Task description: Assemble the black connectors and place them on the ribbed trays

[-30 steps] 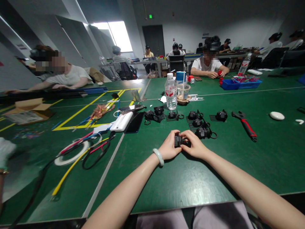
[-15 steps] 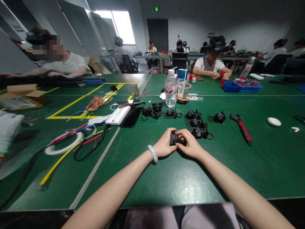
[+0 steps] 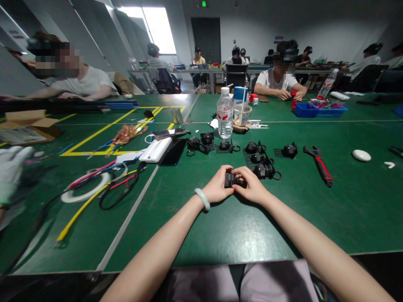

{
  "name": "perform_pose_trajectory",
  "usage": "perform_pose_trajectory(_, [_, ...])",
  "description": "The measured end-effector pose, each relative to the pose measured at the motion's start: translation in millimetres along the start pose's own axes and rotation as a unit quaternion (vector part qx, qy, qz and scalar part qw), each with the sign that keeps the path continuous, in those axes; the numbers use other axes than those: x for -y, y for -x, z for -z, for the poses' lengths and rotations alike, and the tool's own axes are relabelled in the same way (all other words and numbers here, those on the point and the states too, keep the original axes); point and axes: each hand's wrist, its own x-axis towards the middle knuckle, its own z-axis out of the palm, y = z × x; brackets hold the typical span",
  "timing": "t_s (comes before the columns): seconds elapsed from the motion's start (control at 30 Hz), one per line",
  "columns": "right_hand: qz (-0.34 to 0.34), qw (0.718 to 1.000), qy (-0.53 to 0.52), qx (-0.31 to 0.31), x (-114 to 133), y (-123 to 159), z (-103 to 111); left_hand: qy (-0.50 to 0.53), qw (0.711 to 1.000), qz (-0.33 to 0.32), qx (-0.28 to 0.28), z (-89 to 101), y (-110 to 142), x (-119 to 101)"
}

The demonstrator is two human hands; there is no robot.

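Note:
Between both hands, just above the green table, is a black plastic fitting with a hexagonal, ribbed body, possibly a cable gland. My left hand grips its left end, a pale bangle round the wrist. On its right end the fingers of my right hand are closed, and they hide part of it. Beyond my right hand lie several similar black fittings on small ribbed plates, some with loose rings. Another black fitting sits farther right.
A wrench with red-and-black handles lies to the right, past it a white oval case. A water bottle and a cup stand ahead. Leftward are a white power bank, cables and a co-worker's gloved hand.
Both hands keep their hold on the black fitting, with only slight finger movement. The whole view has shifted a little. At the left edge, the gloved hand has moved.

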Motion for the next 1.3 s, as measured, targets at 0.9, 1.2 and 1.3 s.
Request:
perform_pose_trajectory(0.9, [-0.009,1.0,-0.009,-0.007,-5.8,4.1,-1.4,-0.018,1.0,-0.011,-0.009,-2.9,1.3,4.9])
perform_pose_trajectory(1.2, [-0.009,1.0,0.001,-0.002,-6.3,4.2,-1.5,-0.014,1.0,-0.008,-0.007,-2.9,1.7,3.0])
perform_pose_trajectory(1.3, [-0.01,1.0,0.013,0.003,-4.9,3.5,-1.0,-0.019,1.0,-0.006,-0.003,-2.5,1.3,2.9])
